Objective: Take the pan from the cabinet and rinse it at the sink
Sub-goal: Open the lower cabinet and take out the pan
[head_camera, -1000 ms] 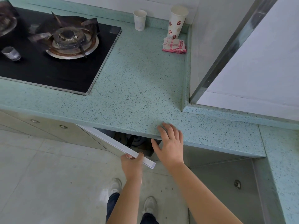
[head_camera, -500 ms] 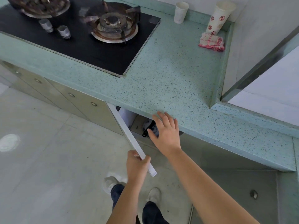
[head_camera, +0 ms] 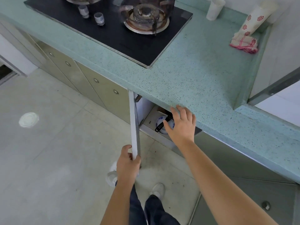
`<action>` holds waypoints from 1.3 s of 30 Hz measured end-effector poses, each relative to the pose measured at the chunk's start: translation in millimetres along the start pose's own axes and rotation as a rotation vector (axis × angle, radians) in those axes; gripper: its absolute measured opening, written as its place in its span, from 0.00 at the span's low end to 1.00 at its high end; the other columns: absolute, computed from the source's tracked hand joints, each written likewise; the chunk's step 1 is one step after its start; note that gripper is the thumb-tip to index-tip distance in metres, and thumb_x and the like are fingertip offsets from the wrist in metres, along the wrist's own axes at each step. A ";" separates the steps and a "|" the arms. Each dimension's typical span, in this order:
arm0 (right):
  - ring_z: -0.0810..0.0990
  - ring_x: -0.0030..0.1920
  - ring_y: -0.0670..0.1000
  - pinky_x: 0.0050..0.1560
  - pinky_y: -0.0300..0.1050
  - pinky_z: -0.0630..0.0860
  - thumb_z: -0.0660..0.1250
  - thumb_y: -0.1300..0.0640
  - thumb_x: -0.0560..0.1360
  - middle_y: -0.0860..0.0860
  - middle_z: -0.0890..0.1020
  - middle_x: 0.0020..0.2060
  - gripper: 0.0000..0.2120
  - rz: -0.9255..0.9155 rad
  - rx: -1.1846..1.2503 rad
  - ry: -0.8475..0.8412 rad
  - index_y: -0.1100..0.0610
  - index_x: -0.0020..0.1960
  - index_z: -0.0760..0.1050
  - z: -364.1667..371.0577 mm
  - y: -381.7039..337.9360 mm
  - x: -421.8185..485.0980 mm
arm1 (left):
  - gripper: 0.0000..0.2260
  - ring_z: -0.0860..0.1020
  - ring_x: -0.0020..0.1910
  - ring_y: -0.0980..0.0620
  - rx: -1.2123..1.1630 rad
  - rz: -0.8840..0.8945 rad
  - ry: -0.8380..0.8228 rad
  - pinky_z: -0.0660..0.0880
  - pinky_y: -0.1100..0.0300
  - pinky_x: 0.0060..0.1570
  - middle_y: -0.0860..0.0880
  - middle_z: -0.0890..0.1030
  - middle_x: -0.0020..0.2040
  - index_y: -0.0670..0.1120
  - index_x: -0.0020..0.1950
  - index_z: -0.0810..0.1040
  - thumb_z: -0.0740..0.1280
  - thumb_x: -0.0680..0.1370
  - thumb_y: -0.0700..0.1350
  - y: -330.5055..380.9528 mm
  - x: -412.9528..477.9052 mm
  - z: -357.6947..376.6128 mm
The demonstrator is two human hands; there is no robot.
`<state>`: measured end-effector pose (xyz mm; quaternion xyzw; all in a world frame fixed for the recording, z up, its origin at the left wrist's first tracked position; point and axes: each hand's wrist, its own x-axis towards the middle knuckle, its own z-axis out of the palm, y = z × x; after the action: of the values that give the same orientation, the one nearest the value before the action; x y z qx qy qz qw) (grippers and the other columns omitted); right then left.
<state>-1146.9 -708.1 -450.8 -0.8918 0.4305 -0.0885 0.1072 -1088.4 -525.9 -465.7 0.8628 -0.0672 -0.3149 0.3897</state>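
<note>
1. My left hand [head_camera: 128, 161] is curled closed in a grip, knuckles up, forearm reaching straight forward.
2. My right hand [head_camera: 181, 123] stretches further ahead, palm down, fingers [head_camera: 182, 112] spread and relaxed, holding nothing.

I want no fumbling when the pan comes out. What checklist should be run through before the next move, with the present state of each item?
1. Cabinet door swung wide open: ok.
2. Left hand gripping the door's edge: ok.
3. Right hand empty, fingers spread at the opening: ok.
4. Black pan handle visible inside: ok.
5. Pan body free of the blue-patterned dish: cannot tell.
6. Sink in view: not ok.
</note>
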 end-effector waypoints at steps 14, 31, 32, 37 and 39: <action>0.76 0.60 0.64 0.59 0.66 0.70 0.59 0.42 0.69 0.58 0.79 0.59 0.27 0.006 -0.043 0.050 0.56 0.60 0.77 9.0 -5.1 0.8 | 0.14 0.76 0.44 0.32 0.222 -0.003 0.432 0.75 0.44 0.42 0.33 0.78 0.46 0.39 0.54 0.79 0.60 0.72 0.31 -27.7 34.0 -42.8; 0.77 0.58 0.64 0.58 0.67 0.71 0.57 0.42 0.69 0.58 0.79 0.58 0.28 0.008 -0.077 0.179 0.57 0.62 0.76 20.9 -4.5 2.0 | 0.43 0.42 0.76 0.34 0.748 -0.023 0.283 0.49 0.39 0.72 0.34 0.45 0.77 0.38 0.77 0.45 0.63 0.74 0.58 -38.1 58.9 -47.4; 0.77 0.58 0.64 0.58 0.67 0.71 0.57 0.42 0.69 0.58 0.79 0.58 0.28 0.011 -0.076 0.186 0.57 0.62 0.76 21.0 -4.9 2.2 | 0.43 0.41 0.76 0.34 0.747 -0.026 0.281 0.49 0.39 0.72 0.34 0.44 0.77 0.38 0.77 0.44 0.63 0.73 0.59 -37.2 61.8 -49.5; 0.77 0.58 0.64 0.59 0.67 0.71 0.63 0.44 0.68 0.58 0.79 0.58 0.27 0.017 -0.079 0.186 0.57 0.62 0.75 21.7 -6.0 2.6 | 0.43 0.43 0.76 0.35 0.811 0.013 0.282 0.51 0.40 0.72 0.34 0.45 0.77 0.38 0.77 0.44 0.62 0.74 0.60 -35.8 76.7 -68.0; 0.76 0.59 0.64 0.59 0.67 0.70 0.65 0.45 0.67 0.58 0.79 0.58 0.27 0.028 -0.070 0.180 0.57 0.63 0.75 21.9 -5.9 2.8 | 0.43 0.43 0.76 0.35 0.818 0.035 0.289 0.51 0.40 0.72 0.34 0.45 0.77 0.39 0.77 0.45 0.62 0.74 0.60 -35.7 85.0 -78.2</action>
<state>-1135.2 -704.2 -470.0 -0.8773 0.4538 -0.1514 0.0380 -979.1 -482.9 -494.0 0.9802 -0.1458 -0.1317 0.0264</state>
